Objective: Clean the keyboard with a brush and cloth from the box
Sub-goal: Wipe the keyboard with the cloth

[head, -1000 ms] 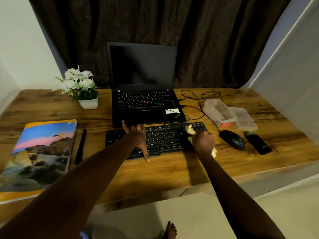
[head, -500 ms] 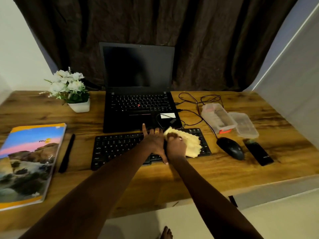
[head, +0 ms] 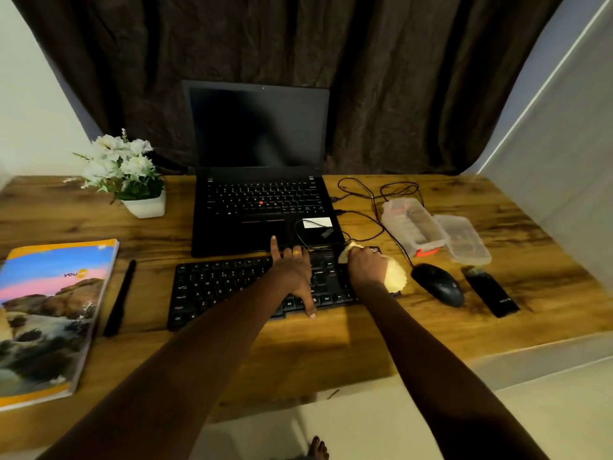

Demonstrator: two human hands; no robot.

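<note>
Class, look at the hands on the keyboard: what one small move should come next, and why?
Probably drag the cloth leftward along the keys. The right hand grips it bunched at the right end of the keyboard, while the left hand lies flat on the middle, steadying it.

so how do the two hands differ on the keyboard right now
The left hand lies spread flat, fingers straight, holding nothing; the right hand is curled round the yellow cloth. The left hand sits near the middle of the keyboard; the right hand is at its right end. Both are on the keyboard.
</note>
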